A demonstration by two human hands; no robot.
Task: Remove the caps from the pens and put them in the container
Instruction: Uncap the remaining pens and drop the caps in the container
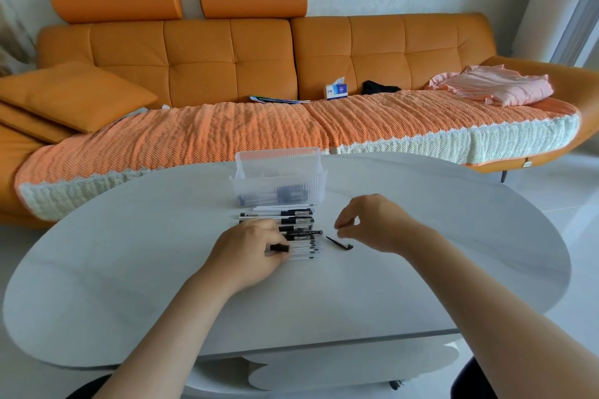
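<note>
Left hand (251,253) pinching a black cap (279,248) over the pens (296,233), right hand (372,223) fingertips pressed together, seemingly empty, loose cap (339,242) on table (129,269), container (278,176) behind.

Both forearms are showing bare from the bottom edge of the picture up to the wrists, with no sleeve reaching into view on either side. The left hand (251,253) and the right hand (372,220) are wearing no gloves, rings, watch or bands that can be made out. Dark clothing is peeking in at the bottom corners, beneath each arm, too cropped to tell what garment it is.
</note>
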